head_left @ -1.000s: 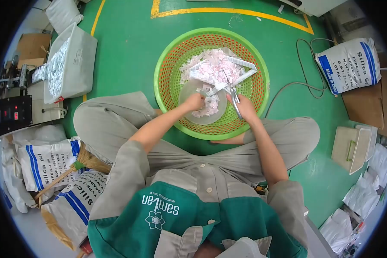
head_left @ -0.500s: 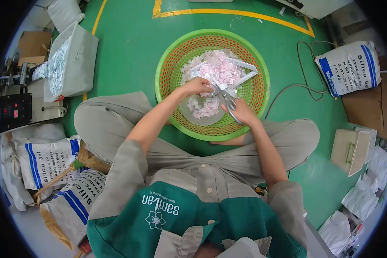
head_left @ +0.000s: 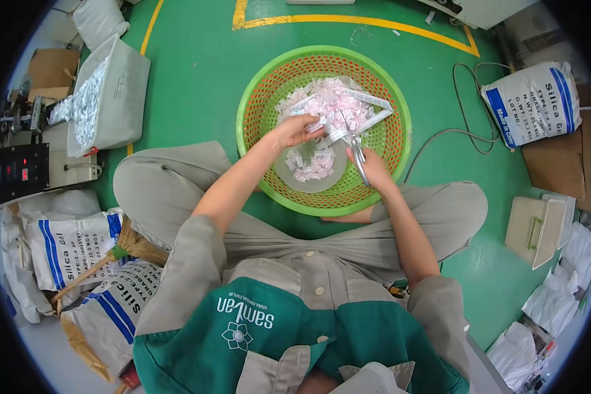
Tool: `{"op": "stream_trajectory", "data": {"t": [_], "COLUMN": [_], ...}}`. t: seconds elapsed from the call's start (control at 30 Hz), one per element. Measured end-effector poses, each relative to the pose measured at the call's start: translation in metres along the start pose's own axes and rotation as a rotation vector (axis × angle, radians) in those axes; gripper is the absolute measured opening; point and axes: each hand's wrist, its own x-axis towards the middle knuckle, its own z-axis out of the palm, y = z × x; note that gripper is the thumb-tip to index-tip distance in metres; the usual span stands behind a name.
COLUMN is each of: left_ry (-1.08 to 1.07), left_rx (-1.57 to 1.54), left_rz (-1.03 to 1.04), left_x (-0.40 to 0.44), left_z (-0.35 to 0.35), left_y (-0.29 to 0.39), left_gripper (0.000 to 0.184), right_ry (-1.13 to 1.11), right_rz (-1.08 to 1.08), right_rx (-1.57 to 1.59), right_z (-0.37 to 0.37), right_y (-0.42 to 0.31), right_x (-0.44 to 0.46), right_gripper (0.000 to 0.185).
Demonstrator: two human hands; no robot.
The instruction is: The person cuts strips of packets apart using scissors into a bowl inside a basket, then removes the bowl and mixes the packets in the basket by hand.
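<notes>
In front of me a green plastic basket [head_left: 406,141] with red mesh inside holds a heap of small pink-and-white packets [head_left: 331,98]. My left hand [head_left: 298,131] is closed over the heap, fingers pinching a white strip of packets [head_left: 340,136]. A pair of metal scissors [head_left: 357,150] is gripped in my right hand [head_left: 375,171]; the blades point away from me, beside the strip. Below my left hand, a translucent bowl [head_left: 306,188] contains loose cut packets [head_left: 314,165]. A longer stretch of strip lies bent across the heap.
At the left, a grey bin [head_left: 126,92] is full of bluish-white packets. Silica gel sacks [head_left: 79,246] and a straw broom [head_left: 141,245] lie lower left. Another sack [head_left: 535,104] rests on a carton at the right, near a cable [head_left: 463,131] on the green floor.
The scissors have swung from pointing leftward at the strip to pointing more straight away from me. My left hand has shifted slightly, still pinching the strip.
</notes>
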Motion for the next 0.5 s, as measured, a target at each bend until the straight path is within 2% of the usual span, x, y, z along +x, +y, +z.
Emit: {"op": "stream_trajectory", "data": {"t": [0.23,0.37,0.5], "left_ry": [0.142,0.061,0.051], "left_rx": [0.006,-0.048,-0.023], "left_rz": [0.096,0.109,0.106], "left_x": [0.002,0.001,0.001], "left_z": [0.015,0.022,0.029], "left_y": [-0.003,-0.008,-0.013], "left_gripper": [0.018,0.021,0.022], "right_ry": [-0.069,-0.06,-0.079], "right_rz": [-0.119,-0.166,-0.088], "right_rx": [-0.016,0.083,0.105], "right_z": [0.003,0.014,0.017], "right_y": [-0.01,0.001,0.006], "right_x": [-0.005,0.003,0.007], "right_gripper": [0.061,0.063,0.067]}}
